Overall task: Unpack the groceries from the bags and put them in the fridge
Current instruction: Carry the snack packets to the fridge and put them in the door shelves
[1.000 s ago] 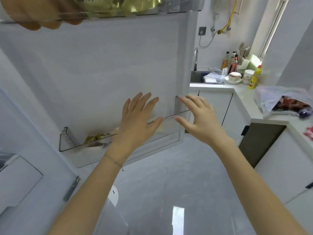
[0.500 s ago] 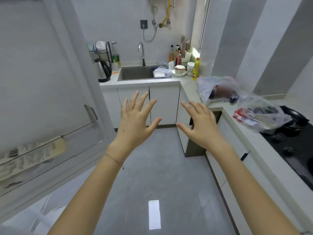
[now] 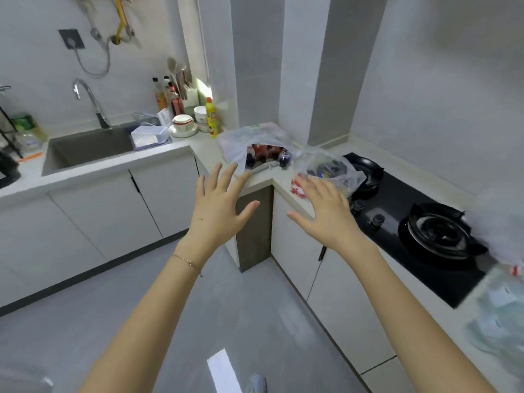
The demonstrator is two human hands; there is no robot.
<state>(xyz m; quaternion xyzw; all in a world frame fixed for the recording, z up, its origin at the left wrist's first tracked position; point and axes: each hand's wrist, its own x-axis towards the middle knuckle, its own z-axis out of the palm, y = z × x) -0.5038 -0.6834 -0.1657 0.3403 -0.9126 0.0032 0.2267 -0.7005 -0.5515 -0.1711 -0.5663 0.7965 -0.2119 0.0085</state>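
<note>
Both arms are stretched out, the left hand (image 3: 219, 207) and right hand (image 3: 323, 212) spread wide with straight fingers, holding nothing. A second ago they were at the fridge door shelf. The fridge has since swung out of view and the person now faces the counter (image 3: 204, 150) corner. Just past the right fingertips a clear bag (image 3: 333, 168) lies beside the stove (image 3: 397, 202). Behind it, a second bag (image 3: 249, 136) gapes open, with dark bottles and red packets showing inside. I'd say one item is put away and the next fetch is starting. The sink (image 3: 85, 148) sits farther back.
</note>
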